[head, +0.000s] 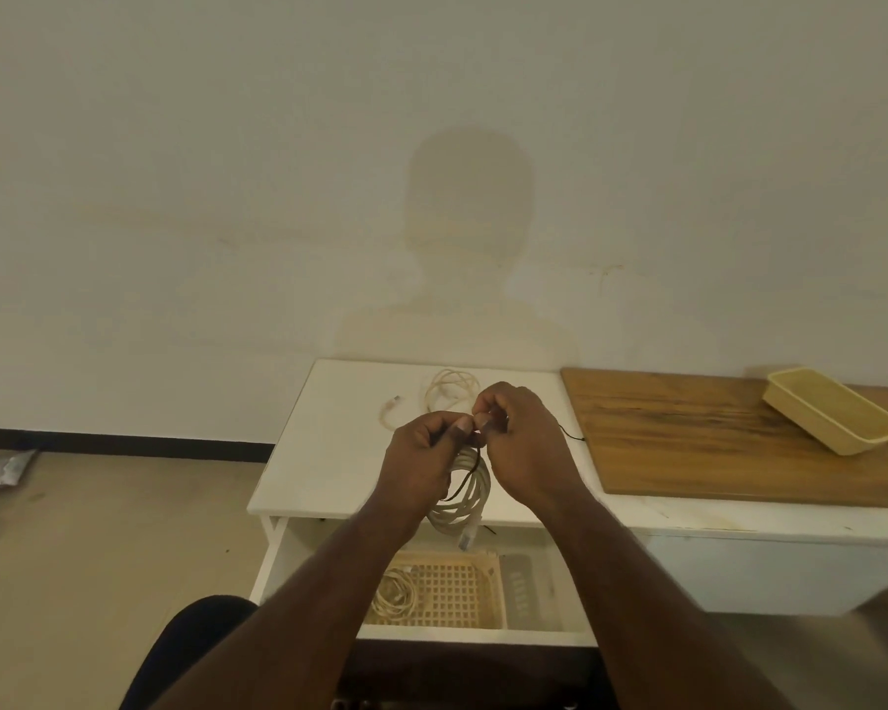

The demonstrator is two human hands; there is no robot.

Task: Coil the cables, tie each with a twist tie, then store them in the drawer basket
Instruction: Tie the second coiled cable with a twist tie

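**Coil hung straight over the basket**

Below my forearms the drawer stood open, and its lattice drawer basket already held one tied cable in its left half. Both hands met above the front edge of the white cabinet top. My left hand and right hand were pressed close, fingertips curled and pinching at the top of the white coiled cable, where a dark twist tie crossed the loops; its loose tail hung down inside the coil.

The coil hung with its long axis running down toward me, the plug end lowest and just over the drawer's back edge. The basket thus lay directly beneath and nearer me than the hands, so I judged the drop would be short and downward, either hand about equally placed for it.

Behind my hands another loose cable lay uncoiled on the cabinet top, not yet tied. A spare twist tie lay beside my right hand.
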